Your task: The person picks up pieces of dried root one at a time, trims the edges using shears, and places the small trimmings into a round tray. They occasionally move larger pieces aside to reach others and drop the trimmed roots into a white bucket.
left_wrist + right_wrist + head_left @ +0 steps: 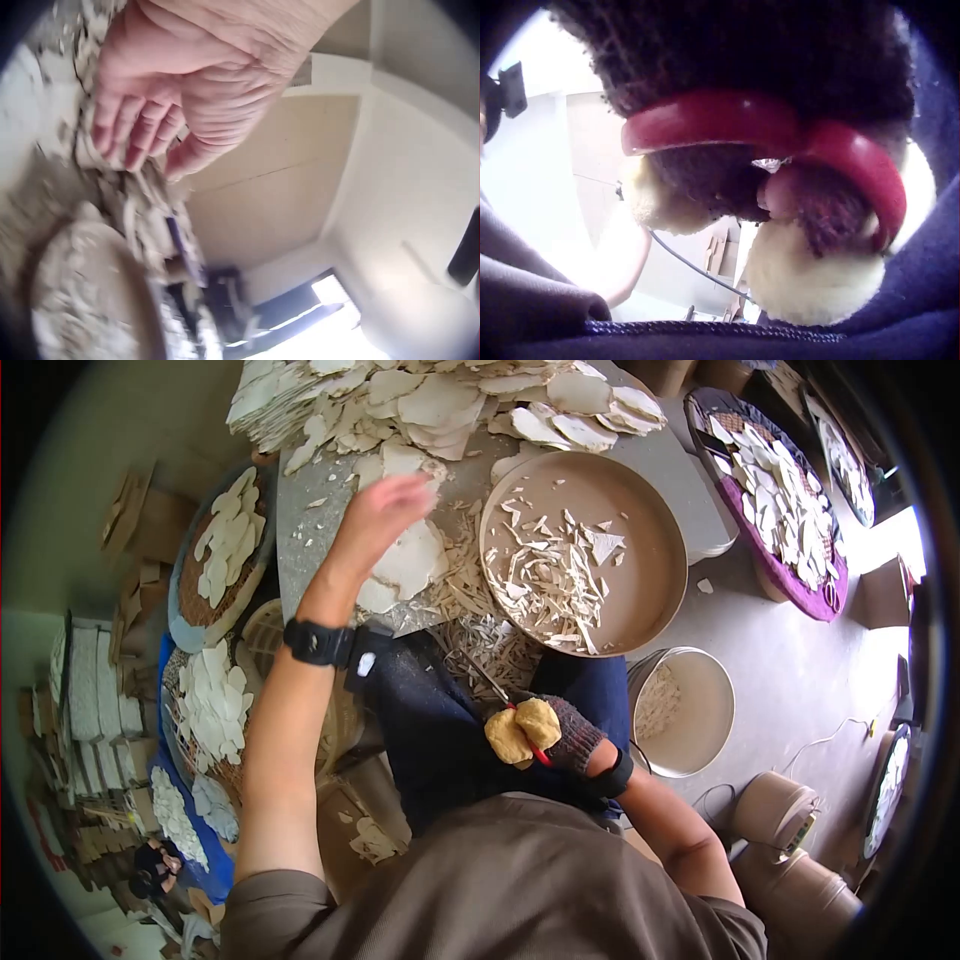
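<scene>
My bare left hand point(388, 510) is above the table's near left part, over pale flat slices point(412, 565), blurred in the head view. In the left wrist view its fingers point(139, 131) are loosely bent with nothing seen between them. My right hand point(575, 735), in a dark knitted glove, holds scissors point(488, 676) low over my lap, blades pointing up and left. Their red handle loops point(705, 120) fill the right wrist view, with gloved fingers through them. Lumps of yellow foam point(508, 740) sit around the handles.
A large heap of slices point(440, 400) covers the table's far side. A round tray point(655, 550) holds cut strips and overhangs the near edge. More strips lie in my lap. A bucket point(705, 710) stands to the right; baskets of slices flank both sides.
</scene>
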`<state>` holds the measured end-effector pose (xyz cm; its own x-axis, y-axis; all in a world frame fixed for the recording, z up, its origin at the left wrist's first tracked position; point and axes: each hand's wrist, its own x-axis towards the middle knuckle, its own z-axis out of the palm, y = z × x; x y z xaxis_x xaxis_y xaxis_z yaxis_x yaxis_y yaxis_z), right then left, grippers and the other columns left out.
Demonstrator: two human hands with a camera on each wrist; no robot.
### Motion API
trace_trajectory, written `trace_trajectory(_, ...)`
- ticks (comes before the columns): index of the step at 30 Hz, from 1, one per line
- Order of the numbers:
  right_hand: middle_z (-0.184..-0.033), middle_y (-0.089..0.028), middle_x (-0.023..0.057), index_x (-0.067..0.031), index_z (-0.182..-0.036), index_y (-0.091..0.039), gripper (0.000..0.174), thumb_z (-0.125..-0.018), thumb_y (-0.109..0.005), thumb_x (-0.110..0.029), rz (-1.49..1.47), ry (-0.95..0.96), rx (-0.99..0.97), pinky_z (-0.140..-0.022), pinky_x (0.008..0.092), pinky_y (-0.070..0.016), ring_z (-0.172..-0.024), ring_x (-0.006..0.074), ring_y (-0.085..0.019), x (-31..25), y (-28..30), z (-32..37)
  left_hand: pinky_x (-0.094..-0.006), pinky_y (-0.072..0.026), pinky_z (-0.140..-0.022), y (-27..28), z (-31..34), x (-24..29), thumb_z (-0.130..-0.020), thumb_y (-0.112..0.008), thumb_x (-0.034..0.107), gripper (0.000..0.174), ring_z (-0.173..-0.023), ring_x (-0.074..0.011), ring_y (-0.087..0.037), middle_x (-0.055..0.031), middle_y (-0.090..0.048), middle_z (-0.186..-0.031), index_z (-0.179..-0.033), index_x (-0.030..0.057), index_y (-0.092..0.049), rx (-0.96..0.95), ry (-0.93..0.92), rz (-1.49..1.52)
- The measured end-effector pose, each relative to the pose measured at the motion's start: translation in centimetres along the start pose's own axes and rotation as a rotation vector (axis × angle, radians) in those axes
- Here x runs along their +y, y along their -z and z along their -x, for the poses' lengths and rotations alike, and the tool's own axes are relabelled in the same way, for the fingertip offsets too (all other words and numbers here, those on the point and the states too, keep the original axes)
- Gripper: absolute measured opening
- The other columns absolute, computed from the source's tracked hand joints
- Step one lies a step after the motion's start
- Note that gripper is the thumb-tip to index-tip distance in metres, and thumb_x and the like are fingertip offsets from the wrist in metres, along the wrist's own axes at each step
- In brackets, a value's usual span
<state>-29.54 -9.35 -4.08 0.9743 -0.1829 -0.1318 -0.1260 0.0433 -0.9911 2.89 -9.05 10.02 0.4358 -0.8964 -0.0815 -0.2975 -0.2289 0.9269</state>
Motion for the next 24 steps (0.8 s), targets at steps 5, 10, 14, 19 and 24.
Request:
trace_trajectory(5, -0.086, -0.062, 0.0143, -0.0065, -0.095, -0.059, 0.035, -0.068, -0.069, -0.026, 0.107, 0.007, -0.013, -0.071, 0.0385, -0.0489, -0.082, 0.0335, -0.06, -2.6, 0.5, -0.1, -0.043, -0.028, -0.105, -0.4, 3.8, -8.2, -0.057, -0.079, 0.049, 0.103, -0.13, -0.036, -0.03, -0.0282, -0.032, -0.138, -0.136, 0.0016, -0.033, 0.123, 0.051, -0.952)
trace_trajectory(10, -0.087, -0.062, 0.0128, -0.0105, -0.095, -0.061, 0.032, -0.068, -0.069, -0.026, 0.239, -0.022, -0.028, -0.072, 0.0378, -0.0488, -0.084, 0.0335, -0.059, -2.6, -0.6, -0.1, -0.0435, -0.025, -0.107, -0.1, 3.2, -10.8, -0.056, -0.079, 0.046, 0.1, -0.133, -0.0403, -0.022, -0.0321, -0.021, -0.141, -0.138, 0.0098, -0.033, 0.066, 0.105, -0.95)
trace_trajectory(14, -0.087, -0.063, 0.0131, -0.0109, -0.096, -0.061, 0.031, -0.07, -0.068, -0.027, 0.369, 0.003, -0.042, -0.072, 0.0382, -0.0487, -0.085, 0.0331, -0.059, -2.5, -0.9, -0.1, -0.039, -0.0279, -0.106, 0.9, 3.9, -9.3, -0.069, -0.071, 0.037, 0.078, -0.13, -0.0377, -0.029, -0.025, -0.028, -0.141, -0.135, 0.0083, -0.039, 0.029, 0.054, -0.657)
trace_trajectory(19, -0.086, -0.064, 0.0117, -0.0084, -0.1, -0.061, 0.033, -0.071, -0.071, -0.02, 0.384, 0.014, -0.043, -0.073, 0.0321, -0.0491, -0.082, 0.0273, -0.063, -3.5, -0.8, -0.4, -0.0382, -0.0292, -0.105, 2.5, 5.2, -10.5, -0.08, -0.06, 0.038, 0.064, -0.129, -0.0325, -0.033, -0.0168, -0.037, -0.138, -0.134, 0.0075, -0.041, 0.126, -0.164, -0.494)
trace_trajectory(24, -0.087, -0.063, 0.013, -0.0127, -0.102, -0.058, 0.039, -0.068, -0.069, -0.029, 0.432, -0.026, -0.102, -0.072, 0.0393, -0.0487, -0.085, 0.0341, -0.059, -3.8, -0.7, -0.7, -0.0374, -0.0322, -0.102, 1.9, 5.6, -10.8, -0.086, -0.052, 0.04, 0.057, -0.125, -0.0292, -0.039, -0.0174, -0.043, -0.133, -0.131, 0.0059, -0.044, 0.164, -0.157, -0.438)
